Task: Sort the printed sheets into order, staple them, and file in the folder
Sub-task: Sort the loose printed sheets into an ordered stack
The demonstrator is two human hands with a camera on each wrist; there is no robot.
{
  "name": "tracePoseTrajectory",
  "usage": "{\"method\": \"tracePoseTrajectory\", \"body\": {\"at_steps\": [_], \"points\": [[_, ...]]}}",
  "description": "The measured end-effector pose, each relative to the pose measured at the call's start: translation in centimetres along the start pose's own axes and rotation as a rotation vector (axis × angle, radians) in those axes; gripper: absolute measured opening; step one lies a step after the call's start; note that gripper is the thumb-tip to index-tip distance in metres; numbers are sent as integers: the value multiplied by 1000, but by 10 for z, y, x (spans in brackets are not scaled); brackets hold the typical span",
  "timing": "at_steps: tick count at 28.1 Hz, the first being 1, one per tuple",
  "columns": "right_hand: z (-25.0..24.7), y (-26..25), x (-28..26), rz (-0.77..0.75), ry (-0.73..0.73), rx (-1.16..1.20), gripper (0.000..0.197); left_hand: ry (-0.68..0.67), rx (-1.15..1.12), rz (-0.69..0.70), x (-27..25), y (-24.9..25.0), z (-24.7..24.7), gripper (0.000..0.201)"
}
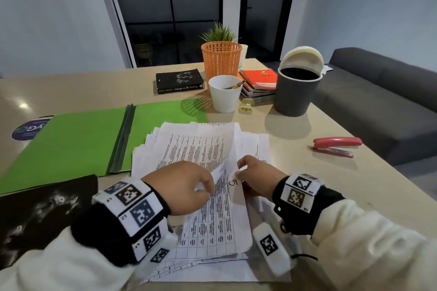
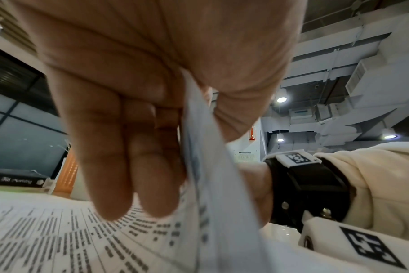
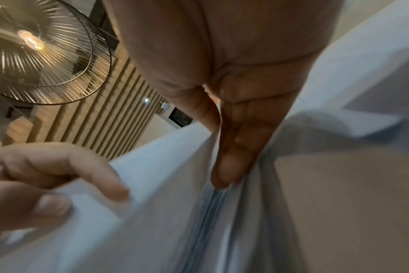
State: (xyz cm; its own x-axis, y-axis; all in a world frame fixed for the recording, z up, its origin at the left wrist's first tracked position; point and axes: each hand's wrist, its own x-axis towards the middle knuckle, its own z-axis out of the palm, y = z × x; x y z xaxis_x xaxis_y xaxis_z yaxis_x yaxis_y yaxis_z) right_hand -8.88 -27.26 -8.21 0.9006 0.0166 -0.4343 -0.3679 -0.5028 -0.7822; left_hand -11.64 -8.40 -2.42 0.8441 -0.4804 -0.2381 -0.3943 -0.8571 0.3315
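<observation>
2 hands, left hand (image 1: 186, 184) and right hand (image 1: 257, 175), pinch lifted sheet (image 1: 227, 156), long axis pointing away.

Left hand (image 1: 186, 186) knuckles up, fingers (image 2: 110, 166) curled down with thumb closing against them in a pinch, wrist band and cream sleeve behind it. Right hand (image 1: 257, 176) just beside it, fingertips nearly meeting, fingers (image 3: 240, 140) pointing down, thumb pressed alongside.

Office, desk (image 1: 331, 125), stapler (image 1: 337, 146), folder (image 1: 71, 144)
</observation>
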Motion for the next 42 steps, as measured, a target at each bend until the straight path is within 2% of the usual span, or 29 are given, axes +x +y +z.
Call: {"method": "tracePoseTrajectory", "body": {"at_steps": [4, 7, 9, 13, 17, 19, 22, 27, 31, 34, 36, 38, 40, 42], "points": [[2, 5, -7, 3, -79, 77, 13, -112, 19, -11, 5, 1, 14, 27], [0, 10, -13, 8, -125, 189, 31, -237, 11, 11, 4, 5, 20, 40], [-2, 10, -18, 15, -146, 258, 36, -282, -4, 30, 4, 9, 22, 49], [-1, 4, -29, 1, -192, 345, 41, -224, -51, 24, 13, 12, 23, 64], [-1, 0, -31, -33, -267, 394, 55, -67, -146, -138, 27, 10, 23, 65], [0, 0, -33, -50, -279, 377, 53, -49, -158, -210, 32, 10, 21, 74], [3, 0, -36, -76, -267, 331, 41, -122, -146, -248, 36, 12, 20, 87], [4, 5, -39, -121, -265, 251, 39, -158, -226, -214, 39, 10, 24, 73], [-9, 11, -34, -141, -181, 138, 31, -128, -313, -221, 35, 2, 25, 89], [-20, 18, -26, -84, -90, 179, 23, -129, -335, -239, 32, 0, 21, 96], [-26, 20, -24, -45, -73, 294, 17, -129, -343, -212, 32, -1, 20, 93], [-29, 21, -24, -21, -90, 383, 14, -122, -317, -190, 33, -1, 21, 81], [-30, 24, -25, -7, -108, 427, 12, -109, -270, -212, 34, 0, 24, 68], [-30, 26, -25, -2, -94, 435, 11, -119, -211, -226, 36, 2, 28, 64]]}}
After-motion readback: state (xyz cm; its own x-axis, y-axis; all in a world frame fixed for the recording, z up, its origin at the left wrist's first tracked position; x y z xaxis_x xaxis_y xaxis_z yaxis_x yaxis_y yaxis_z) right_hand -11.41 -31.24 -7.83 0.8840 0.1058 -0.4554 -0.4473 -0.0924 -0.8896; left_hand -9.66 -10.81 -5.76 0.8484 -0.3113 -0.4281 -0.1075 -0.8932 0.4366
